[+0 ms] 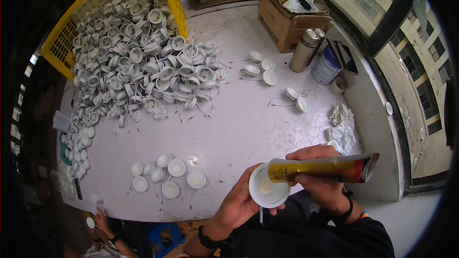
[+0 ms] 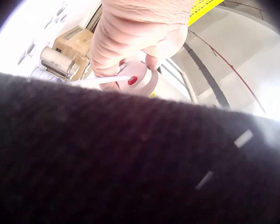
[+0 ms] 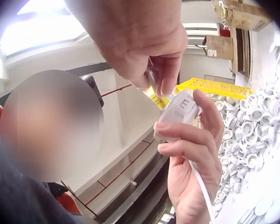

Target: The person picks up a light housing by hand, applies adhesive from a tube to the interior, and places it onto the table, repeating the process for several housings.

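My left hand [image 1: 235, 206] holds a round white downlight [image 1: 273, 199] by its rim, its face with yellow LED dots turned up. A white cable hangs from it, and the left wrist view shows a red grommet [image 2: 132, 80] where the cable enters the back. In my right hand [image 1: 319, 192] is a yellow glue tube [image 1: 313, 169], its crimped end pointing right. The tube's front end lies over the downlight's rim in the head view. Seen from the right wrist, the fingers of my right hand pinch the tube [image 3: 155, 97] close to the downlight [image 3: 178, 114].
A yellow crate [image 1: 57, 52] spills a large heap of white light housings [image 1: 138, 67] over the table [image 1: 229, 138]. Several finished-looking downlights [image 1: 177, 167] lie at front left. A cardboard box [image 1: 275, 26], flask [image 1: 304, 52] and crumpled tissue [image 1: 343, 129] stand right. Another person's hand [image 1: 101, 222] holds a white disc.
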A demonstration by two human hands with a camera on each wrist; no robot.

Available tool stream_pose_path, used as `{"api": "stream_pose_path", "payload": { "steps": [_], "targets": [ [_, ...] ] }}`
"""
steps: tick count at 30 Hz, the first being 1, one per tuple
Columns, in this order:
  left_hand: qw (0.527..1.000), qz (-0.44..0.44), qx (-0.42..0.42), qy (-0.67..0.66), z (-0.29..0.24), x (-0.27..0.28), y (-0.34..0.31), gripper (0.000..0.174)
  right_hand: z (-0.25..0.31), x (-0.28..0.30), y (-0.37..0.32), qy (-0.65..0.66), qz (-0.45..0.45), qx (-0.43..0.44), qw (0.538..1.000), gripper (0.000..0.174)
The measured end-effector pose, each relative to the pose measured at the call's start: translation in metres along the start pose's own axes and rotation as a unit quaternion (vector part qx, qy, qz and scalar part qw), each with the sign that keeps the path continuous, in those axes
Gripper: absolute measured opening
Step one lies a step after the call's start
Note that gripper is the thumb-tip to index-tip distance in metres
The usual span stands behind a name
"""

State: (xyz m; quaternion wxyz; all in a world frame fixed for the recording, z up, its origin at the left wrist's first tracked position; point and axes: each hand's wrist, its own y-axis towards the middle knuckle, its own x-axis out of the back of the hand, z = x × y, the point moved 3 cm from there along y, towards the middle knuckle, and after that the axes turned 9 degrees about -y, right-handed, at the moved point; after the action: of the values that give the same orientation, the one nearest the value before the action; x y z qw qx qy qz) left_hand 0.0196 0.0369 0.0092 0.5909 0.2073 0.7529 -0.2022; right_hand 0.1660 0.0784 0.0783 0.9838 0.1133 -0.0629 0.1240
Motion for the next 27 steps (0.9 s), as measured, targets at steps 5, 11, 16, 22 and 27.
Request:
{"api": "stream_pose_path", "payload": {
  "steps": [5,11,16,22,27],
  "targets": [
    [0.999,-0.003,0.014,-0.046,0.006,0.007,0.001,0.056,0.007,-0.004,0.003,-0.032,0.054,0.035,0.997,0.030],
    [0.999,-0.038,0.025,-0.022,0.000,0.008,-0.001,0.055,0.027,0.009,0.014,-0.265,0.068,0.080,0.959,0.029],
    [0.998,-0.054,-0.015,-0.003,-0.002,0.012,-0.003,0.055,0.033,0.018,0.010,-0.256,0.103,0.059,0.959,0.027],
    [0.997,-0.062,-0.034,0.001,-0.004,0.015,-0.002,0.055,0.029,0.020,0.007,-0.192,0.171,-0.014,0.966,0.028],
    [0.988,-0.139,-0.060,-0.009,0.001,0.014,0.002,0.054,0.020,0.002,0.004,0.028,0.163,-0.140,0.976,0.022]
  ]
}}
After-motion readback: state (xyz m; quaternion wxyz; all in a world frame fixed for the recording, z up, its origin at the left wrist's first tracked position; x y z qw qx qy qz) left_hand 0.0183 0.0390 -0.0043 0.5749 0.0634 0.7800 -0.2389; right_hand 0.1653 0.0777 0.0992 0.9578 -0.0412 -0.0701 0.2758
